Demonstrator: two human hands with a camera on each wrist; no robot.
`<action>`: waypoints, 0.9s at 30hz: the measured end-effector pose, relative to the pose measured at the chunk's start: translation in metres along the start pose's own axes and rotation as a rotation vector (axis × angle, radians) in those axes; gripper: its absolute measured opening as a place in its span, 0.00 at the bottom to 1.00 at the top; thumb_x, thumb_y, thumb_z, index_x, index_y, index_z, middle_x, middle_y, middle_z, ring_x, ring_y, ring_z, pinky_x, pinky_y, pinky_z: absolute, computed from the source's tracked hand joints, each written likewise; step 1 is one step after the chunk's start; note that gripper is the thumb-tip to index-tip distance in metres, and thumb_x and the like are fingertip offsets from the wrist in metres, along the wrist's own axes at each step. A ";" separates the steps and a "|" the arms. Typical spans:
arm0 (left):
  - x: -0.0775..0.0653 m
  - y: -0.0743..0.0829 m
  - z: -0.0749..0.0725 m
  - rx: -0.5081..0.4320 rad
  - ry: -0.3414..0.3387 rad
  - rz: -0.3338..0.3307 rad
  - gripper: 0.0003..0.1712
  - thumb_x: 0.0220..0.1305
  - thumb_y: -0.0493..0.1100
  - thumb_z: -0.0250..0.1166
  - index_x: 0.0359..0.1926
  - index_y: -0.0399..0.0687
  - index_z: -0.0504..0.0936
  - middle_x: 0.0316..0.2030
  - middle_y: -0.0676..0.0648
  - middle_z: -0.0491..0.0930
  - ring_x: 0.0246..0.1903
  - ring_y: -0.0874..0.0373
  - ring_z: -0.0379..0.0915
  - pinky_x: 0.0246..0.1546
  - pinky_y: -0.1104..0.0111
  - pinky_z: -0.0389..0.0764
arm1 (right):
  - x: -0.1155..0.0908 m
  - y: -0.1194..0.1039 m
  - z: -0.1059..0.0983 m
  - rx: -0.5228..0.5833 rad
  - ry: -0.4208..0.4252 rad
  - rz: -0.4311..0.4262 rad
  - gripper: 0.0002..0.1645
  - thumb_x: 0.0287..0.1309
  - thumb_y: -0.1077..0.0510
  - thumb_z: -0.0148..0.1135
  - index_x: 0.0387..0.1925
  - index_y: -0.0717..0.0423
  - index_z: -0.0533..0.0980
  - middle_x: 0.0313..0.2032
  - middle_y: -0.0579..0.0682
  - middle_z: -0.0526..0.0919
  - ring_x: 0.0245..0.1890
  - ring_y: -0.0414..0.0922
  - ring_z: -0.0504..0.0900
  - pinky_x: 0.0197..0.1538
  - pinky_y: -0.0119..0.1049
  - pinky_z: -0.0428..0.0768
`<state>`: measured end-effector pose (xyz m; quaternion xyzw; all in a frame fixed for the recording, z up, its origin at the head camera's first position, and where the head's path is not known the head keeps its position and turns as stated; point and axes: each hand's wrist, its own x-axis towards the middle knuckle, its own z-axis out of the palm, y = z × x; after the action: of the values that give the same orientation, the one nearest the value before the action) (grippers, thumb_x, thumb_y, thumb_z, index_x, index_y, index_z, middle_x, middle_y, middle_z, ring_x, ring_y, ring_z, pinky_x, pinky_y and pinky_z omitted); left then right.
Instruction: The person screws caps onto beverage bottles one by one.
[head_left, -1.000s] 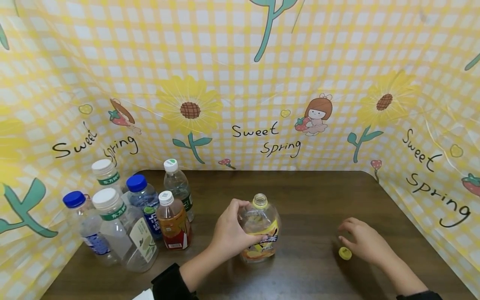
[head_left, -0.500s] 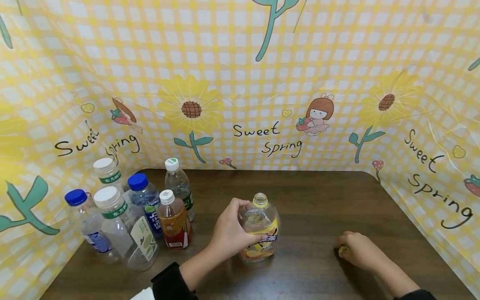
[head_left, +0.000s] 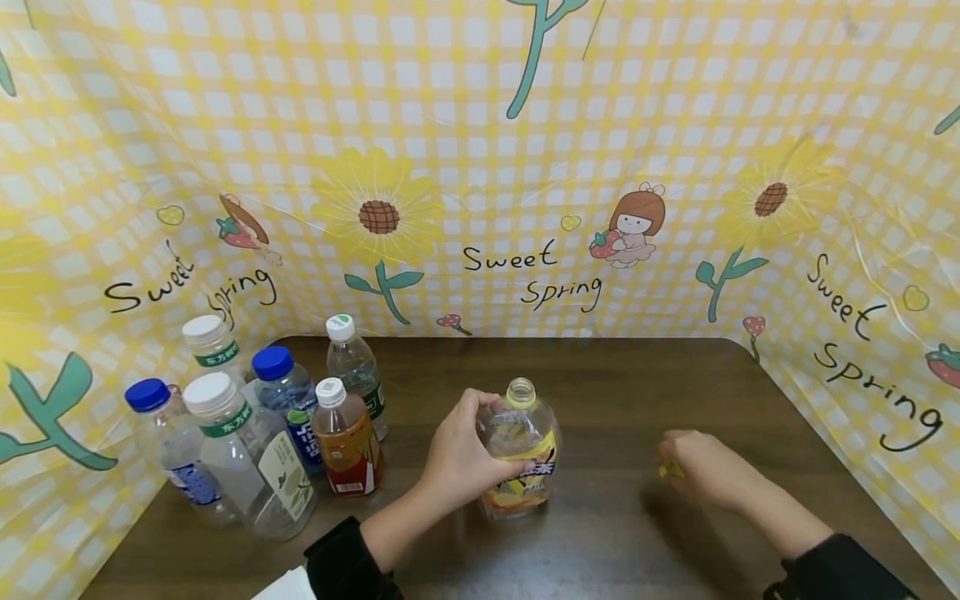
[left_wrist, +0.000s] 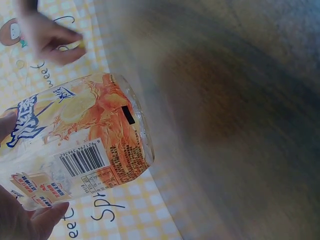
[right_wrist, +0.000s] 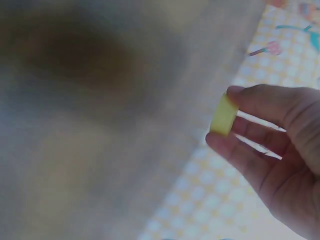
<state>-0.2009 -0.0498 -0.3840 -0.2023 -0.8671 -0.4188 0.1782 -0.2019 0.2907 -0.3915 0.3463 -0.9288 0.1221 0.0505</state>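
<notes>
A clear plastic bottle (head_left: pixel 519 433) with a yellow and orange label stands upright near the middle of the table, its mouth uncapped. My left hand (head_left: pixel 463 454) grips its side, thumb across the front. In the left wrist view the label's barcode side of the bottle (left_wrist: pixel 85 150) shows. Off to the right, my right hand (head_left: pixel 708 468) pinches a small yellow bottle cap (head_left: pixel 670 470) above the table. Seen from the right wrist, the cap (right_wrist: pixel 224 115) sits between thumb and fingertips.
At the left stand several capped bottles, among them a clear one with a green-and-white label (head_left: pixel 255 467), a blue-capped one (head_left: pixel 288 408) and a red-labelled one (head_left: pixel 348 450). A checked cloth (head_left: pixel 495 167) hangs behind the brown table (head_left: pixel 592 375).
The right hand has come down on the yellow cap, pinched it, lifted it off the table and moved slightly left. The left hand still holds the bottle in place.
</notes>
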 end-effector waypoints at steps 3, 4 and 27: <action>0.000 0.000 0.000 -0.005 -0.004 -0.001 0.47 0.30 0.50 0.86 0.51 0.46 0.70 0.42 0.50 0.77 0.37 0.58 0.74 0.34 0.68 0.78 | 0.020 -0.013 -0.025 -0.043 0.031 -0.101 0.12 0.41 0.70 0.75 0.28 0.55 0.82 0.29 0.44 0.78 0.28 0.41 0.79 0.30 0.32 0.79; 0.000 0.001 0.000 -0.006 -0.003 0.000 0.47 0.30 0.50 0.86 0.51 0.46 0.70 0.42 0.50 0.77 0.38 0.58 0.75 0.34 0.68 0.79 | 0.028 -0.019 -0.034 -0.051 0.042 -0.133 0.12 0.41 0.70 0.75 0.28 0.55 0.82 0.29 0.45 0.78 0.29 0.41 0.79 0.30 0.32 0.79; 0.003 -0.001 0.001 -0.071 -0.031 0.015 0.46 0.32 0.48 0.86 0.51 0.47 0.69 0.43 0.50 0.76 0.35 0.60 0.73 0.34 0.68 0.78 | 0.142 -0.130 -0.126 -0.053 -0.012 -0.430 0.12 0.52 0.70 0.67 0.40 0.59 0.84 0.39 0.49 0.84 0.41 0.44 0.82 0.44 0.37 0.81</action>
<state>-0.2038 -0.0487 -0.3837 -0.2213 -0.8529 -0.4448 0.1604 -0.2222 0.1389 -0.2198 0.5360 -0.8365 0.0821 0.0790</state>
